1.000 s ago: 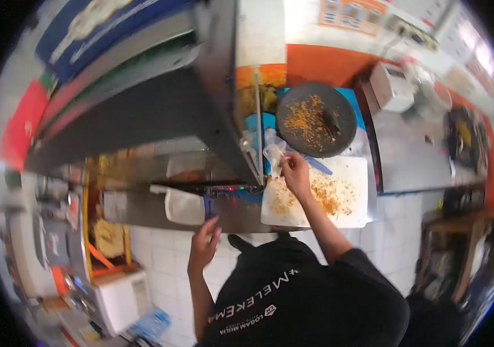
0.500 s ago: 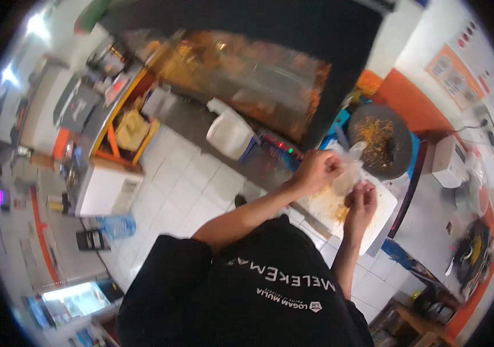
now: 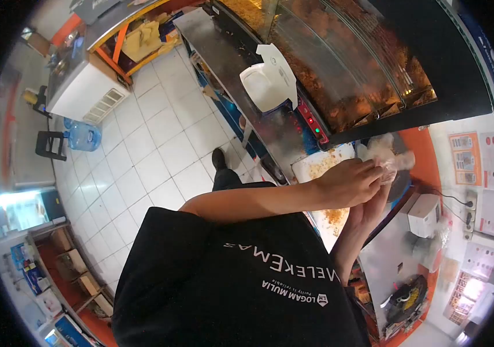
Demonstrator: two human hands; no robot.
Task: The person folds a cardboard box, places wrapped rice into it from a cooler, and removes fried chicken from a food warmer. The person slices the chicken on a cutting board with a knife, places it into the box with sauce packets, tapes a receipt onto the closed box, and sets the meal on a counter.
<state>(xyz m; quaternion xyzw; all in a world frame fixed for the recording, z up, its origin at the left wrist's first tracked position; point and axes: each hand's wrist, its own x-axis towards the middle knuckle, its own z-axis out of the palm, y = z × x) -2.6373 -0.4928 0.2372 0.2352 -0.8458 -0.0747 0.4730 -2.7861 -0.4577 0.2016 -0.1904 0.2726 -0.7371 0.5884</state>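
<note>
My left hand [image 3: 351, 182] reaches across to my right wrist, fingers closed on the cuff of a clear plastic glove [image 3: 387, 168]. Inside that glove is my right hand [image 3: 394, 159], its fingers apart and somewhat blurred. Beneath both hands lies a white cutting board [image 3: 323, 218] with orange-brown crumbs [image 3: 335, 217] scattered over it. A dark round stone mortar [image 3: 400, 184] is partly hidden behind the gloved hand.
A heated glass display case [image 3: 351, 63] with fried food stands ahead. An open white takeaway box [image 3: 267, 87] sits on the metal counter [image 3: 212, 43]. To the right are a white boxy device [image 3: 424, 215] and a dark pan [image 3: 407, 298]. Tiled floor [image 3: 154, 127] lies left.
My hands were apart with clear plastic between them. Now the right hand is inside the glove, and the left hand has moved across to its cuff. My view has turned and shifted.
</note>
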